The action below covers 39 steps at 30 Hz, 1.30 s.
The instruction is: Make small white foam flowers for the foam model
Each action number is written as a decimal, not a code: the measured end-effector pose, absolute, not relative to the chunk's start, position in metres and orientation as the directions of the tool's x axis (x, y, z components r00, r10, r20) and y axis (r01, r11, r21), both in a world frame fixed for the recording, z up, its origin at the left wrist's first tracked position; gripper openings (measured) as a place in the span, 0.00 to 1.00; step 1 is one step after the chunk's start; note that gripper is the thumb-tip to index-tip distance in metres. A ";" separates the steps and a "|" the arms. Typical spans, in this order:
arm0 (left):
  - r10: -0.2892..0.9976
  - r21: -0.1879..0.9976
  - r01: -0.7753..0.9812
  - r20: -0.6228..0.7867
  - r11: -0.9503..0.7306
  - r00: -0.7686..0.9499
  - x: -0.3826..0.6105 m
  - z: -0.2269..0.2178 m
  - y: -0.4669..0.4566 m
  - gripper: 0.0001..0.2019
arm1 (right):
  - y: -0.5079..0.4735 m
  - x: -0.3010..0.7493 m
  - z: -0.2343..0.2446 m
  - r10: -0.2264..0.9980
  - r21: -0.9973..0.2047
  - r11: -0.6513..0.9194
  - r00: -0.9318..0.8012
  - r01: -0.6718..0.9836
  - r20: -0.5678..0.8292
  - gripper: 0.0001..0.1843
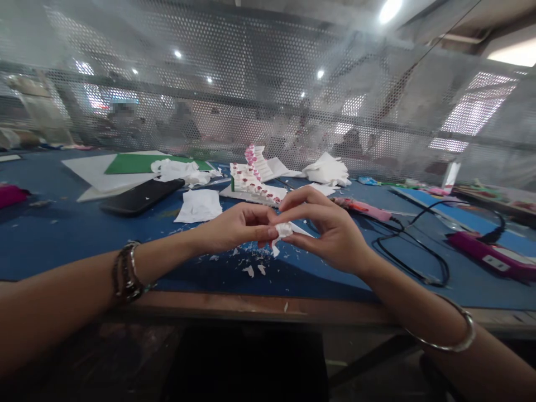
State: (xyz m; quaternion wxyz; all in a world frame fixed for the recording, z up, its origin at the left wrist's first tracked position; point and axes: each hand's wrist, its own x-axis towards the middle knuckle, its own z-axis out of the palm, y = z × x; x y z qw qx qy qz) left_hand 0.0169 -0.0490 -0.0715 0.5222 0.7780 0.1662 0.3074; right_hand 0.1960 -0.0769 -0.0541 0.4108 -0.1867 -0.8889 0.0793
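My left hand (247, 225) and my right hand (329, 230) meet over the blue table, both closed. A small crumpled piece of white paper (282, 230) is pinched between their fingertips, with a narrow strip of it hanging down. White scraps (249, 271) lie scattered on the table below. Behind my hands, a white holder (251, 192) carries rows of small pink and red pieces. A folded white sheet (200, 205) lies beyond my left wrist.
A black phone (142, 196) lies at the left beside a green sheet (138, 163) and crumpled white paper (182, 170). At the right are a pink corded tool (364, 208), a black cable (422, 268) and a magenta power strip (494, 255). A stack of white sheets (328, 169) stands near the perforated screen (268, 84).
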 end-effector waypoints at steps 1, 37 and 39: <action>0.570 0.915 -0.060 0.299 -0.398 0.765 0.017 -0.071 -0.049 0.05 | -0.077 0.196 -0.054 0.406 -0.304 0.914 -0.588 0.268 0.700 0.08; 0.414 0.861 0.065 0.175 -0.505 0.894 0.019 -0.071 -0.062 0.18 | -0.077 0.194 -0.059 0.519 -0.613 0.786 -0.620 0.075 0.589 0.07; 0.427 0.815 0.085 0.209 -0.574 0.880 0.019 -0.072 -0.063 0.18 | -0.077 0.195 -0.058 0.507 -0.591 0.802 -0.625 0.088 0.594 0.08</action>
